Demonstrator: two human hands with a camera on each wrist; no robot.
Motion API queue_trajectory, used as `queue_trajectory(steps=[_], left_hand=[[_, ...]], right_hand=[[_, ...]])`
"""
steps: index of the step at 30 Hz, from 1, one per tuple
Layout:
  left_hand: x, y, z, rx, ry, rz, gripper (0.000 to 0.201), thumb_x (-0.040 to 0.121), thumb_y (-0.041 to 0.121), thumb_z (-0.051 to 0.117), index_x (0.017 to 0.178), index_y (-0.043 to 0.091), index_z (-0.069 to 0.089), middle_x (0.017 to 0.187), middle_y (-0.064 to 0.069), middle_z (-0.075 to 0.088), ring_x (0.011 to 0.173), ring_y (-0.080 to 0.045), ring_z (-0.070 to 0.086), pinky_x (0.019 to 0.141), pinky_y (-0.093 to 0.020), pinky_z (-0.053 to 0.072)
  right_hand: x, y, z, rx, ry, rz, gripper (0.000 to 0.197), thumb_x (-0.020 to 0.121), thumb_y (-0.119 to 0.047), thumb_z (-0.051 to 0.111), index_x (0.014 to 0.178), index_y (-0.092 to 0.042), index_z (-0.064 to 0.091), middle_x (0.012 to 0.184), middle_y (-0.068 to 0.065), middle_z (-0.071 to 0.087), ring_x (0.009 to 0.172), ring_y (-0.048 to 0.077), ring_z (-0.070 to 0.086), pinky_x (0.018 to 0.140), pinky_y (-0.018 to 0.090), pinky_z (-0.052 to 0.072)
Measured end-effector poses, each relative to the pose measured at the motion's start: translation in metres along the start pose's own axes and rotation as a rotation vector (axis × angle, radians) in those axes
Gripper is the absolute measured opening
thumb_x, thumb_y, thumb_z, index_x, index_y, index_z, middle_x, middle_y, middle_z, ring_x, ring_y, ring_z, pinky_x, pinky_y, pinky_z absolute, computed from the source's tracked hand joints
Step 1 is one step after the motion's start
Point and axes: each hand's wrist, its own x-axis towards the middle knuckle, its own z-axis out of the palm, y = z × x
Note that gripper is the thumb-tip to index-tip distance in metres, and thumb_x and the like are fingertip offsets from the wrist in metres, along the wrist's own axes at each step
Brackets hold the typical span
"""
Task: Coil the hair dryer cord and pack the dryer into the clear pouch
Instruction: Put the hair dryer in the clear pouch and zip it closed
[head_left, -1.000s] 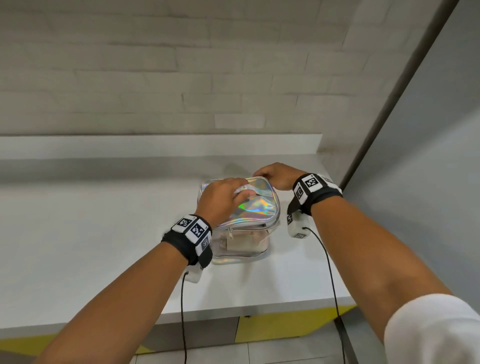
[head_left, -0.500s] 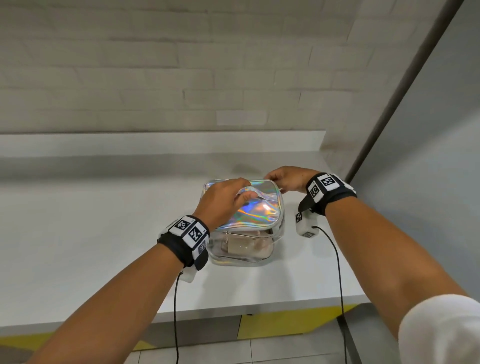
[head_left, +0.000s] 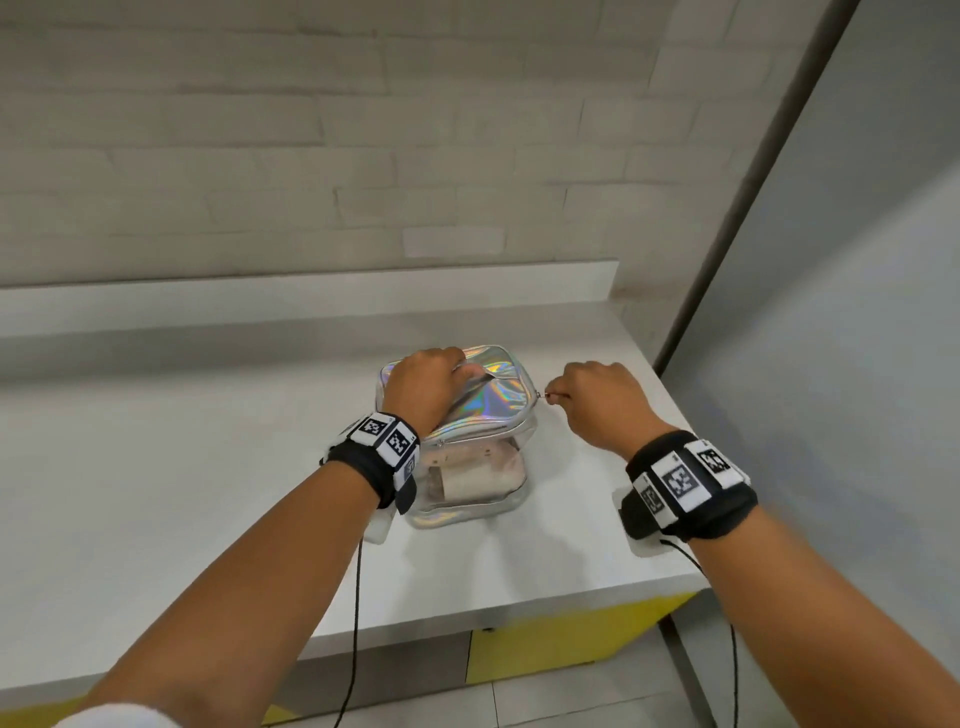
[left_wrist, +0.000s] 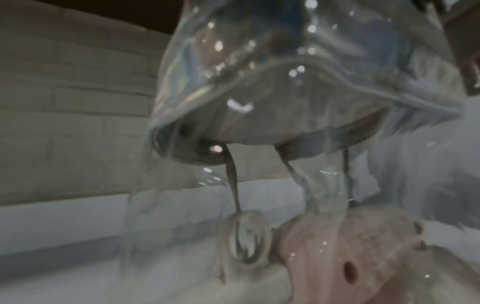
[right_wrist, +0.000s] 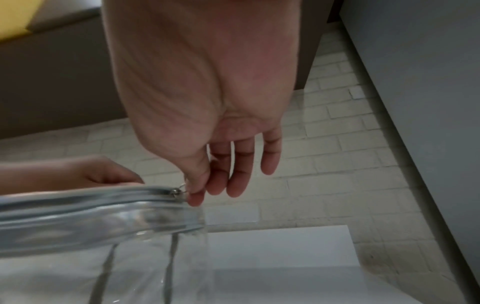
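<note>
Pouch (head_left: 470, 415) sits on the desk (head_left: 156, 467), dryer (head_left: 478, 478) already inside, visible thru the clear wall just below the L grip. Left hand (head_left: 423, 395) is curled over the iridescent lid, fingers round the top strap, pinning it. Right hand (head_left: 597, 402) pinches the zipper pull (right_wrist: 179, 190) at the lid's right edge, other fingers loose. Judgement: soft, floppy vinyl, slick and light; walls buckle w/o bracing, so hold by strap or stiffer zip seam, not the walls. Lid holographic foil, rounded corners. Dryer matte beige, rigid.
</note>
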Motion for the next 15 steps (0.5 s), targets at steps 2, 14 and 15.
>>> queue_trajectory(steps=[2,14,15], left_hand=[[0.004,-0.001,0.001,-0.025,-0.001,-0.006,0.041,0.089,0.05,0.054,0.088,0.012,0.07,0.088,-0.019,0.07,0.087,-0.038,0.062,0.065,-0.036,0.039],[-0.005,0.004,0.003,-0.159,-0.028,0.021,0.039,0.089,0.047,0.055,0.085,0.01,0.068,0.083,-0.015,0.068,0.082,-0.034,0.061,0.063,-0.034,0.039],[-0.009,0.004,0.001,-0.159,-0.036,0.019,0.041,0.089,0.049,0.054,0.087,0.011,0.069,0.084,-0.014,0.067,0.084,-0.034,0.061,0.066,-0.035,0.041]], right_hand=[[-0.024,-0.017,-0.001,0.002,-0.001,0.002,0.024,0.091,-0.014,0.046,0.098,-0.023,0.068,0.099,0.004,0.064,0.094,0.029,0.059,0.068,0.03,0.026],[-0.041,-0.122,0.012,0.208,-0.014,-0.046,0.023,0.092,-0.02,0.044,0.094,-0.01,0.064,0.095,0.012,0.068,0.086,0.036,0.063,0.062,0.03,0.032],[-0.042,-0.121,0.015,0.245,0.016,-0.028,0.025,0.093,-0.026,0.044,0.091,-0.012,0.065,0.093,0.01,0.068,0.085,0.034,0.063,0.061,0.03,0.033]])
